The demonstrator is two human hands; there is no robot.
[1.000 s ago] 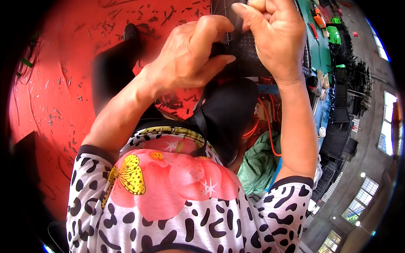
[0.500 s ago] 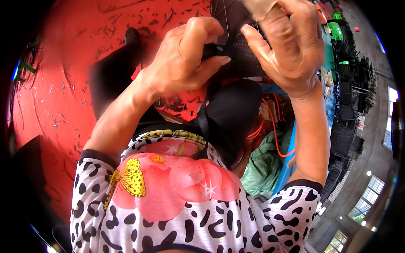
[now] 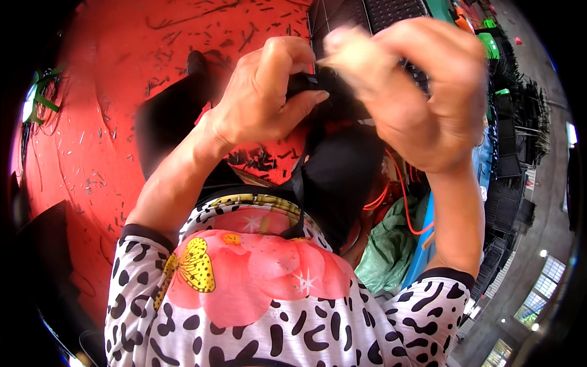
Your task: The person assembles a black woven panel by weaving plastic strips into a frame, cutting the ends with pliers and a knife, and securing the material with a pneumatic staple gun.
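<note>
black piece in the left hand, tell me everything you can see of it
Only part of the black piece shows: smooth-looking, with a small paler patch toward its right end. It sits in the left hand, between curled fingers and thumb, which hide part of it; full shape and material cannot be told.

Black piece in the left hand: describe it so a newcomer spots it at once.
Start at the red floor on the picture's left side, then go right to the left hand in the upper middle. Between its thumb and bent fingers is the black piece, partly hidden. Unlike the larger black panel beyond, patterned with rows of marks, this piece sits within that hand's grip.
</note>
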